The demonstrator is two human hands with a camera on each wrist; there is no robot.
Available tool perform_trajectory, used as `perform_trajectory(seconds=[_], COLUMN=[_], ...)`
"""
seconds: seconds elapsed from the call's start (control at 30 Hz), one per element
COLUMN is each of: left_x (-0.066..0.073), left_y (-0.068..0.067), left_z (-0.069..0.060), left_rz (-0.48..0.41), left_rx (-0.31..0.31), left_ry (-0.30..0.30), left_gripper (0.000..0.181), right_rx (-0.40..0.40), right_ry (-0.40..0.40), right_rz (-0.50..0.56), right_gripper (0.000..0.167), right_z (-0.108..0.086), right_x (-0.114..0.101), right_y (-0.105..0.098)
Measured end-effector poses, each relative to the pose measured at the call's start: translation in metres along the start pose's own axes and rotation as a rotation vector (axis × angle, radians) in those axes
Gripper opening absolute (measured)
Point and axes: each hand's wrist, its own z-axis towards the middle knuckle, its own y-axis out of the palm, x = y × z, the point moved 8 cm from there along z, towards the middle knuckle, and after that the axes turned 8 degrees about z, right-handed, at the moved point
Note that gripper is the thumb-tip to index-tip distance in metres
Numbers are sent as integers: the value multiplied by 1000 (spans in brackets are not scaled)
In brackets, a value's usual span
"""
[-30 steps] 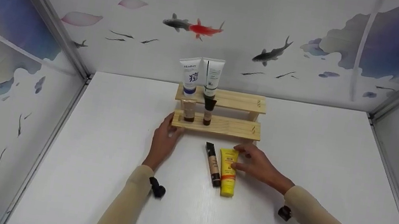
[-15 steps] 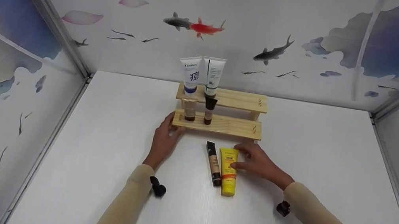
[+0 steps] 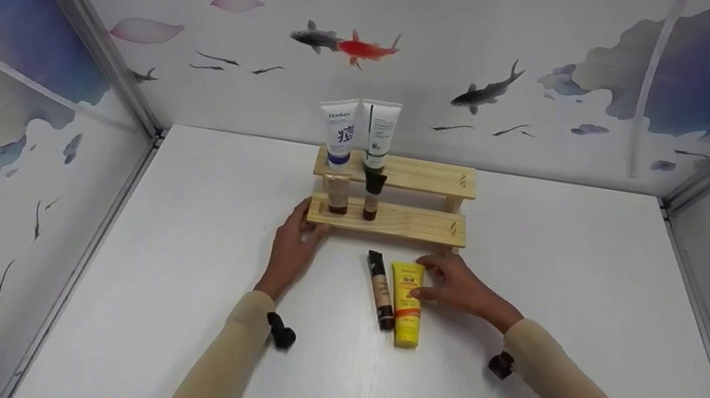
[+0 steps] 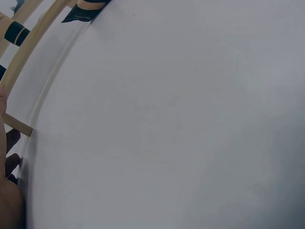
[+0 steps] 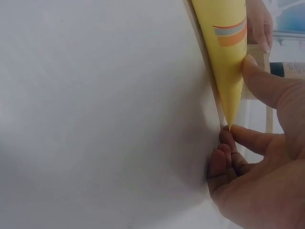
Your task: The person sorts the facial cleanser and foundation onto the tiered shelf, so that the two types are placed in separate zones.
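Yellow tube lies at five o'clock in the head view, a slim beige-and-black tube just beside it at nine; the right hand, fingers part-curled, grips it from two. The left hand holds the wooden rack at its eight o'clock corner. Left wrist: the rack's pale, smooth wood at ten. Right wrist: glossy roundness tapering to a flat crimp; probably light, squeezable, slightly slippery, best pinched there.

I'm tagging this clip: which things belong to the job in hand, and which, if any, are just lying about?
In the job:
yellow tube, pinched by right hand
wooden rack, held by left hand
likely, beige tube and four standing containers

Just around it:
patterned wall
black wrist devices
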Motion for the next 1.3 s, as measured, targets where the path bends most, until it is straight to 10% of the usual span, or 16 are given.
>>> perform_trajectory(seconds=[1.3], left_x=[-3], left_y=[1], left_z=[1], left_rz=[6], left_rx=[-1], left_ry=[-9], left_gripper=[80], right_rx=[66], right_ry=[109], right_rz=[496], right_gripper=[65], right_z=[-23], right_x=[15], right_y=[-10])
